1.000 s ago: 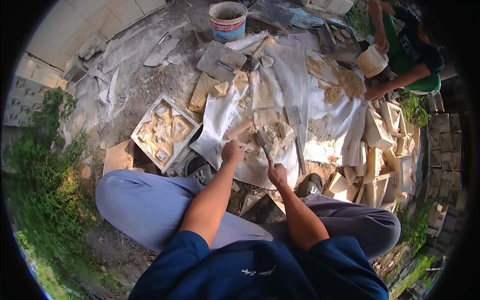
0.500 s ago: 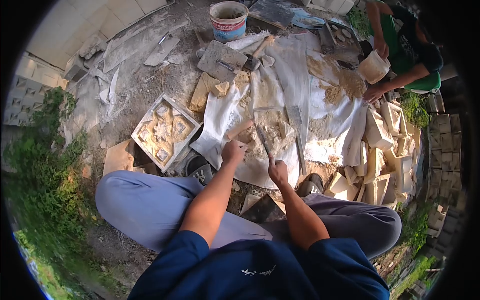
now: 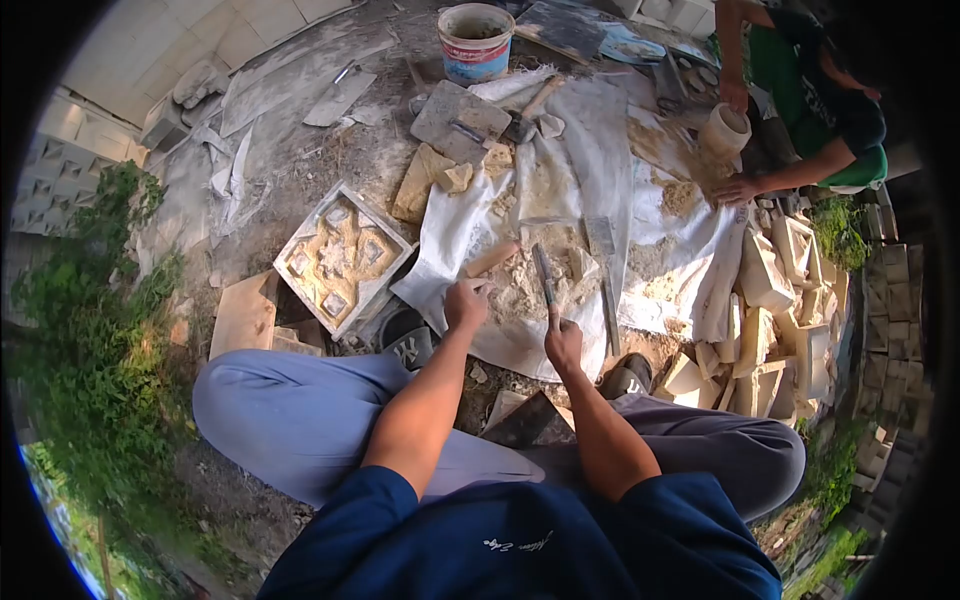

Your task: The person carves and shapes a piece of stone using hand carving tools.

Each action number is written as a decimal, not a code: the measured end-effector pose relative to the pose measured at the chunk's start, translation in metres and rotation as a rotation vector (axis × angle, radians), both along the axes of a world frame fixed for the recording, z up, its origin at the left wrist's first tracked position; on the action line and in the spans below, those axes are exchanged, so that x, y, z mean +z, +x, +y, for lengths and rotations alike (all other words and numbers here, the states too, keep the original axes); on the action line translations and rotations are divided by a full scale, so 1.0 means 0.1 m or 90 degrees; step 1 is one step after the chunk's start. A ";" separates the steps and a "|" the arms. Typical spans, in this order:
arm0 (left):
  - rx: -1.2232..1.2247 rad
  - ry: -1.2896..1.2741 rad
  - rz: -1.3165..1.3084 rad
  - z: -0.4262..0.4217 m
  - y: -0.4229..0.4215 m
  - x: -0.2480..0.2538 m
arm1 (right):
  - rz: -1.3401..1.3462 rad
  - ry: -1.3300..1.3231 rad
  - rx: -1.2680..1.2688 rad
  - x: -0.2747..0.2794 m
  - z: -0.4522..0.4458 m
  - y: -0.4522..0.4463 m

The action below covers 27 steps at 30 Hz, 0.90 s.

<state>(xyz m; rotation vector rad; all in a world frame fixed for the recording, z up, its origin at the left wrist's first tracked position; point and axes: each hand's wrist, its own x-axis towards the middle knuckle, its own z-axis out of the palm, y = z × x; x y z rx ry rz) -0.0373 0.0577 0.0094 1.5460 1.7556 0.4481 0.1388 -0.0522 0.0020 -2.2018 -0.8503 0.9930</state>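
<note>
My left hand [image 3: 467, 303] is closed on something small I cannot make out, just below a reddish-brown block [image 3: 491, 259] on the white sheet [image 3: 450, 225]. In my right hand [image 3: 563, 343] is the handle of a long narrow tool [image 3: 545, 275], its tip in the pale crumbly material [image 3: 520, 293]. A flat metal blade [image 3: 600, 237] lies to the right of that material. On the left, a square mould [image 3: 345, 262] holds yellowish material with several raised pieces.
A bucket [image 3: 475, 43], a flat slab [image 3: 461, 120] and a hammer [image 3: 521, 126] lie ahead. At the upper right a co-worker's hand [image 3: 736, 189] rests by sand, the other holding a pale container [image 3: 724, 132]. Cast blocks [image 3: 767, 272] are piled at the right.
The view has shifted, so the scene sits slightly further right. The co-worker's container has moved closer to the sand. My hands keep nearly the same pose.
</note>
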 end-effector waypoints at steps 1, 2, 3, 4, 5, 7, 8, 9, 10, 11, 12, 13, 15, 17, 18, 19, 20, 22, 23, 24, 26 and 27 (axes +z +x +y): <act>-0.016 0.012 0.044 0.00 -0.02 -0.03 | 0.005 0.055 0.007 0.07 0.05 -0.03; -0.012 0.012 0.044 -0.03 -0.05 -0.06 | 0.041 0.122 0.002 0.13 0.11 -0.09; -0.019 0.035 0.068 -0.07 -0.06 -0.10 | 0.041 0.122 0.006 0.14 0.12 -0.13; -0.026 0.057 0.091 -0.11 -0.08 -0.14 | 0.056 0.171 0.022 0.15 0.12 -0.16; -0.023 0.057 0.091 -0.13 -0.08 -0.18 | 0.072 0.221 0.037 0.16 0.10 -0.18; 0.002 0.013 0.086 -0.14 -0.10 -0.15 | -0.081 0.034 0.110 0.01 -0.03 -0.18; 0.001 0.015 0.087 -0.16 -0.10 -0.14 | -0.085 -0.040 0.114 -0.16 -0.10 -0.17; 0.008 -0.004 0.078 -0.15 -0.10 -0.13 | -0.089 -0.114 0.115 -0.17 -0.09 -0.18; 0.013 -0.022 0.070 -0.12 -0.10 -0.12 | -0.088 -0.109 0.111 -0.17 -0.06 -0.17; 0.008 -0.019 0.072 -0.09 -0.11 -0.12 | -0.068 -0.109 0.104 -0.18 -0.03 -0.14; 0.014 -0.034 0.056 -0.10 -0.11 -0.08 | -0.051 -0.113 0.102 -0.10 -0.03 -0.13; 0.020 -0.051 0.040 -0.14 -0.10 -0.08 | -0.051 -0.118 0.100 -0.05 -0.03 -0.11; 0.018 -0.032 0.033 -0.14 -0.08 -0.12 | 0.005 -0.079 0.090 0.04 0.06 -0.08; 0.025 -0.014 0.028 -0.14 -0.11 -0.20 | 0.001 -0.048 0.056 0.12 0.07 -0.14; 0.022 -0.006 0.027 -0.13 -0.11 -0.24 | 0.008 0.023 0.030 0.13 0.07 -0.16; 0.019 0.003 0.025 -0.14 -0.10 -0.28 | 0.014 0.095 0.005 0.15 0.05 -0.17; 0.022 0.001 0.021 -0.16 -0.09 -0.31 | -0.014 0.043 0.035 0.19 0.01 -0.15; 0.018 -0.006 0.026 -0.12 -0.09 -0.32 | -0.026 -0.058 0.050 -0.20 -0.17 -0.08; 0.014 0.001 0.023 -0.10 -0.05 -0.26 | -0.037 -0.158 0.065 -0.33 -0.18 -0.04; -0.005 -0.021 0.052 -0.09 -0.03 -0.18 | -0.005 -0.198 0.067 -0.15 -0.12 -0.03; -0.021 -0.052 0.095 -0.10 -0.01 -0.16 | 0.021 -0.193 0.075 -0.12 -0.07 -0.04; -0.023 -0.056 0.095 -0.15 -0.01 -0.17 | 0.046 -0.193 0.085 -0.17 -0.12 -0.04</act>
